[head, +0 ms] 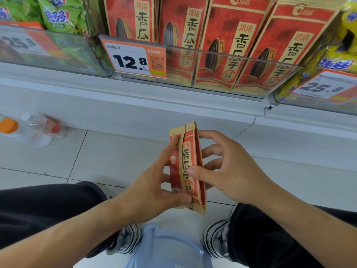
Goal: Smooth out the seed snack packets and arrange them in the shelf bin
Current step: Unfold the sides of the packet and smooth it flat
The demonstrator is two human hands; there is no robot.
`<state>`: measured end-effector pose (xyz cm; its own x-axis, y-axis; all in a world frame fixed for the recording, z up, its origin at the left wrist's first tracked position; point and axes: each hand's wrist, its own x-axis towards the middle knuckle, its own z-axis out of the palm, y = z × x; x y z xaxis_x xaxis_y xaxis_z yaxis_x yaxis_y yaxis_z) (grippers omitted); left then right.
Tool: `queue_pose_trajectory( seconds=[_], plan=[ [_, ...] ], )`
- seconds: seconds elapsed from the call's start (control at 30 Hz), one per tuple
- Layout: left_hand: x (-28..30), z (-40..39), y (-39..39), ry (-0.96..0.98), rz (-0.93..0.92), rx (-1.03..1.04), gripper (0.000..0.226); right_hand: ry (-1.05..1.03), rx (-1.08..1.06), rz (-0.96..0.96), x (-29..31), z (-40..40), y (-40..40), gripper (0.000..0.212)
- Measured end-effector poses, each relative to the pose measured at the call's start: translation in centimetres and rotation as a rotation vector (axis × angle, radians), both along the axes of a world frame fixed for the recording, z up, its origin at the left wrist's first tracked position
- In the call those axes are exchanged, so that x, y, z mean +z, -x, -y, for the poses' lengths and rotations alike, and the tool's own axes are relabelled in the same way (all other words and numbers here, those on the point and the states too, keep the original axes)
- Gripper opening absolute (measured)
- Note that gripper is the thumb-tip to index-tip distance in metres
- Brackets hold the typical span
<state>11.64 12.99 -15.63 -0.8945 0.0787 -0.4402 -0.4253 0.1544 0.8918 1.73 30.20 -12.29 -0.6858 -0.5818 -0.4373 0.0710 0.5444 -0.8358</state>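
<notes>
Two red and tan seed snack packets (190, 161) stand on edge, pressed together, in front of me above the floor. My left hand (154, 180) holds them from the left, fingers along the left face and thumb under the lower end. My right hand (228, 169) grips them from the right, thumb on the front label and fingers behind. Above, the clear-fronted shelf bin (231, 62) holds several upright packets of the same kind (228, 41).
A price tag reading 12.8 (135, 58) hangs on the bin's left front. Green snack bags (56, 16) fill the left bin, yellow bags (340, 55) the right one. Plastic bottles (36, 130) lie on the tiled floor at left. A pale blue plastic container (170, 246) sits between my feet.
</notes>
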Motion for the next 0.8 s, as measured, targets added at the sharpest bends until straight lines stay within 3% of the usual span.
queue_pose_trajectory(
  seconds=[0.17, 0.37, 0.5, 0.67, 0.73, 0.8],
  plan=[
    [0.7, -0.4, 0.0, -0.030, -0.022, 0.003, 0.116, 0.028, 0.001, -0.030, 0.0, 0.2, -0.4, 0.070],
    [2.7, -1.0, 0.6, -0.184, -0.009, -0.026, 0.058, 0.013, 0.078, -0.146, 0.3, 0.6, -1.0, 0.041],
    [3.0, -0.4, 1.1, 0.014, -0.088, 0.035, 0.031, 0.048, 0.017, -0.315, 0.5, 0.8, -0.1, 0.034],
    [4.5, 1.8, 2.2, 0.138, -0.174, 0.058, 0.031, 0.164, -0.213, -0.357, 1.6, 1.2, 1.5, 0.068],
    [5.1, 2.7, 2.5, 0.063, -0.147, 0.099, 0.026, 0.210, -0.185, -0.262, 2.6, 1.2, 2.3, 0.081],
    [6.0, 3.3, 2.7, 0.064, -0.169, 0.132, 0.029, 0.279, -0.100, -0.177, 3.5, 1.2, 3.1, 0.076]
  ],
)
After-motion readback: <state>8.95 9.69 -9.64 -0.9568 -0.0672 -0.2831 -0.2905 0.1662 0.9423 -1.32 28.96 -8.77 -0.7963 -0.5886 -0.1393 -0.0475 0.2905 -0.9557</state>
